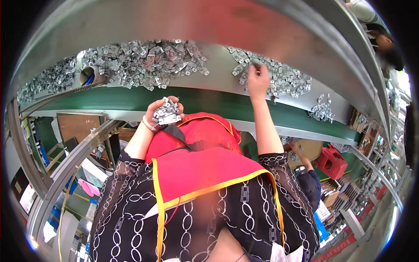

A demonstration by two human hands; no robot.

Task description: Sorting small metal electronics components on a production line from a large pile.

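Head view: the left hand [162, 114], near centre toward ten o'clock, has its fingers clenched around a stack of small metal brackets [166, 112]. At one o'clock the right hand [258, 81] reaches into the loose bracket pile [283, 78] on the grey shelf [218, 56], fingertips pinching one bracket; the green belt [131, 99] runs just below

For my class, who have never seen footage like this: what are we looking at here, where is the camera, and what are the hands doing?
This is one picture from a wide fisheye camera worn on a person's head, looking down, so straight edges bend. No machine arms: the two bare hands are the wearer's own. The left hand cups a handful of small metal brackets. The right hand reaches out to a heap of the same brackets on a grey shelf behind a green conveyor belt. A bigger heap lies to the left. The red apron is the wearer's. Another person's arm shows lower right.
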